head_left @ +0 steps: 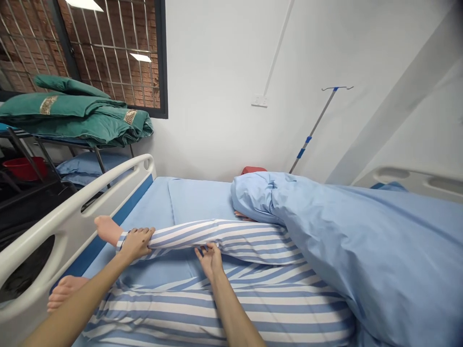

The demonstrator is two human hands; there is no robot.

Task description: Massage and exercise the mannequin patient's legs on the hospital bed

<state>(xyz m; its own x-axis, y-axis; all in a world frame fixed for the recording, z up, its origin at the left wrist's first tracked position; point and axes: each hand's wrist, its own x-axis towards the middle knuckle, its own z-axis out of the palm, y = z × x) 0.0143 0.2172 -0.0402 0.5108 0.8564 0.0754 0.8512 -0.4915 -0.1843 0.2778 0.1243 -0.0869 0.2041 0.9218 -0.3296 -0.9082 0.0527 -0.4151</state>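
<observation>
As a person (217,308) lies on a bed (155,202) under a blue quilt (343,231), the left hand (136,243) wraps over a striped trouser leg (224,238) just above the ankle, its fingers closed around the cloth. The right hand (211,260) sits further along the same leg at its lower edge, fingers slightly spread against the stripes; from this angle it is hard to say whether they grip or only support it. That leg lies across the other one, and its bare foot (107,230) ends just beside the white bed rail (83,196). The other foot (67,291) rests lower down, near the rail. Beyond the legs, the quilt bunches into a thick fold, with something pale, perhaps fingers, showing beneath it. Past the rail, green quilts (72,115) lie folded on a metal rack (47,147), with a blue pillow (90,166) and a red basin (23,168) below. A drip pole (318,130) leans near the white wall (217,72).
</observation>
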